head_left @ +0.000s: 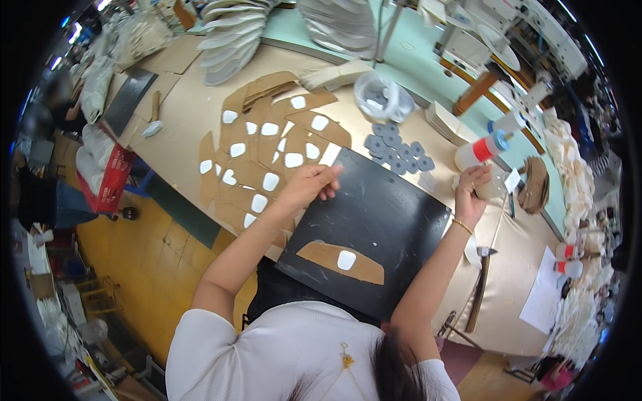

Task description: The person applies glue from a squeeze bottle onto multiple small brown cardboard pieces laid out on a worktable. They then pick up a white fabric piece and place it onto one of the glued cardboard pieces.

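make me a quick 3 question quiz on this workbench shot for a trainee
1. True or false: a brown leather piece with a white patch lies on the black board.
2. What does the right hand hold? A) the hammer B) a pale glue bottle C) the grey patches
3. Fill in: the left hand rests at the board's far ____ corner, beside the spread of brown pieces.

Key: 1 true; 2 B; 3 left. The left hand's grip on the white strip cannot be confirmed.
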The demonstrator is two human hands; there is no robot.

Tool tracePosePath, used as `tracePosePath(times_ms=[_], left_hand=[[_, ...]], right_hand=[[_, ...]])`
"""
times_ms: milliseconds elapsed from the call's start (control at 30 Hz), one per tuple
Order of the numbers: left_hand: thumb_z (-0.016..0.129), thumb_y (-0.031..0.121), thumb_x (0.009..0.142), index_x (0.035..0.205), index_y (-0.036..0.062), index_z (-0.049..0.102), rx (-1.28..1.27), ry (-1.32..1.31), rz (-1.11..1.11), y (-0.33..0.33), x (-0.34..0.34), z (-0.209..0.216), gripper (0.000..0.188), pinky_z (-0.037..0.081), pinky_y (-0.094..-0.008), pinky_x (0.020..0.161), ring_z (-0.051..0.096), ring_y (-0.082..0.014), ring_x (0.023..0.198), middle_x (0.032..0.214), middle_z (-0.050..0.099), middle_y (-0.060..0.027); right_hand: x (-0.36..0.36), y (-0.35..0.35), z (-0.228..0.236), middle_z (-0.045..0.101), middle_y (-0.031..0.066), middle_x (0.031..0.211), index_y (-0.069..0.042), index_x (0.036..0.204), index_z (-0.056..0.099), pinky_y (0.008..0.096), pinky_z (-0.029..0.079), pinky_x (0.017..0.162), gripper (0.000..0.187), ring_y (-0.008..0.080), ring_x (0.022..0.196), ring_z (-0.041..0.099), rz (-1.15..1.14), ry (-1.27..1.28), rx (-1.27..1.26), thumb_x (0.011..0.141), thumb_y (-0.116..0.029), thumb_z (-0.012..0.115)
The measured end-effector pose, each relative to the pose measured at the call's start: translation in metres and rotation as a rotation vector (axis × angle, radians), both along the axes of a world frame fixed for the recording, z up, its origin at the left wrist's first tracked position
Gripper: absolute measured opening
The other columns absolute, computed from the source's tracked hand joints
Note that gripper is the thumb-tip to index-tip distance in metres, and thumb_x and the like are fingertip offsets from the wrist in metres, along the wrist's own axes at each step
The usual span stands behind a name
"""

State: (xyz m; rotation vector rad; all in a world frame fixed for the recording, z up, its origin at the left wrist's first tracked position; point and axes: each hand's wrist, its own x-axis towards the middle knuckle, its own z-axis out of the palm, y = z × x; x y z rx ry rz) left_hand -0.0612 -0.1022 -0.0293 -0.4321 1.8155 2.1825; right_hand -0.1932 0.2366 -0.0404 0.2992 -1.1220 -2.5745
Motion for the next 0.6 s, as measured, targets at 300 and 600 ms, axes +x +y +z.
tracePosePath(times_ms=[300,600], left_hand=[[0.066,0.028,0.084,0.082,0.0031,0.062,-0.187,0.036,0.012,-0.017,-0.018,0.011,0.025,0.043,-0.0207,0.061,0.054,-0.0078,0.067,0.072,0.058,-0.0007],[0.069,0.032,0.081,0.074,0.0046,0.060,-0.393,0.192,0.077,-0.050,-0.061,0.012,0.029,0.041,-0.0208,0.053,0.052,-0.0056,0.058,0.068,0.059,-0.0010]], right_hand=[[-0.018,0.007,-0.008,0.053,0.0161,0.100,0.006,0.106,0.053,0.0346,0.059,0.078,0.037,0.0254,0.088,0.063,-0.106,0.062,0.181,0.073,-0.006,0.065],[-0.012,0.011,-0.011,0.048,0.0133,0.099,0.003,0.096,0.061,0.0345,0.058,0.074,0.033,0.0243,0.080,0.062,-0.034,0.138,0.310,0.069,-0.015,0.067]])
